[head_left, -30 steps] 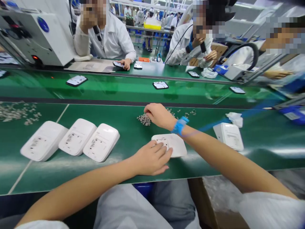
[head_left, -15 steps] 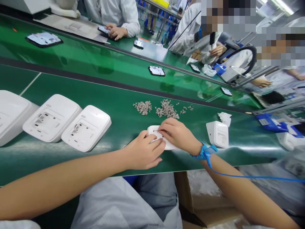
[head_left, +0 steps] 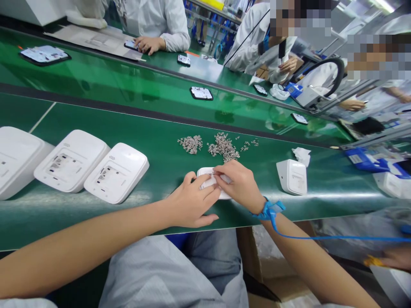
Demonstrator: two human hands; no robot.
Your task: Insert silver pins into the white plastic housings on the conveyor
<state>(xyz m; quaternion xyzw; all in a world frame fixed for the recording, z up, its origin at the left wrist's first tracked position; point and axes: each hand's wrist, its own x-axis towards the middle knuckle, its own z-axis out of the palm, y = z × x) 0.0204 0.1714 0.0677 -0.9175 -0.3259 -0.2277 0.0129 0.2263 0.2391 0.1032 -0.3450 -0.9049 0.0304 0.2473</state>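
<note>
A white plastic housing lies on the green bench in front of me, mostly covered by both hands. My left hand rests on its near left side, fingers stretched over the top and thumb sticking out apart. The fingertips of my right hand are pinched together over the housing's face; whatever is between them is too small to make out. Just beyond the hands lie two heaps of small metal parts, the left heap and the larger right heap, with a few strays beside them.
Several white housings, one here, stand at left. Another small white housing is at right by crumpled tissue. Beyond a dark rail, black-edged units sit on a green belt. A blue wrist cord trails right. Co-workers sit opposite.
The units on the belt have shifted left. My right hand has moved slightly left over the housing, still pinched. At lower right, another person's hand and a white housing have come into view.
</note>
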